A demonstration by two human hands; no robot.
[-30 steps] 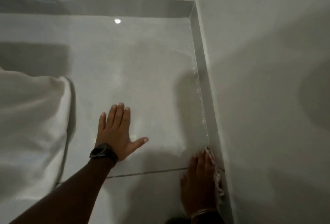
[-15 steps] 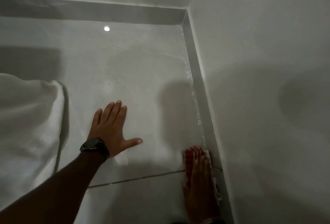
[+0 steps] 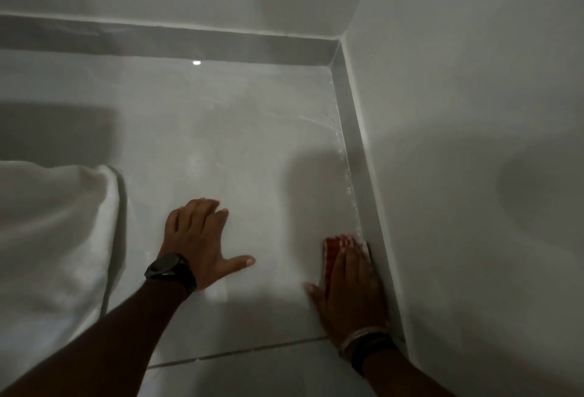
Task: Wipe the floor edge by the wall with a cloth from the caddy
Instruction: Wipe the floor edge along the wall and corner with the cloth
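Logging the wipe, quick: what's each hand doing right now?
Left hand: open, flat on the floor.
Right hand: open, straight fingers pressing the cloth down by the skirting.

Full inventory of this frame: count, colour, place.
walls: 2, white, far and right
skirting: 2 runs, grey, foot of both walls
floor: 1, pale glossy tile
cloth: 1, red and white, on floor against right skirting
white fabric: 1, draped at left
watch: 1, black, left wrist
bangles: count unclear, pale and dark, right wrist
left hand: 1, flat on floor, centre
right hand: 1, flat on cloth
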